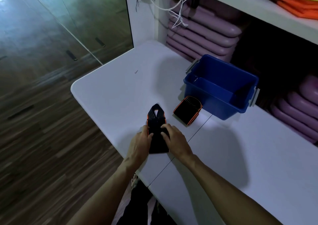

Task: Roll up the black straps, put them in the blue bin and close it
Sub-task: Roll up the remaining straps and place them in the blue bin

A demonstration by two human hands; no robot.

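Observation:
A black strap with orange edging (pixel 157 120) lies flat on the white table (pixel 120 90), its looped end pointing away from me. My left hand (pixel 140 141) grips its left edge and my right hand (pixel 173 138) presses on its right side near the middle. A second black strap (pixel 186 110), folded and orange-edged, rests on the table against the front of the blue bin (pixel 222 89). The bin stands open and looks empty inside, with grey latches at both ends. No lid is in view.
Stacked purple mats (pixel 201 34) fill the shelf behind the bin, and more purple mats (pixel 297 111) sit to the right. White cords (pixel 179 9) hang above. A small screw (pixel 136 72) lies on the table. The table's left edge drops to a wooden floor (pixel 43 138).

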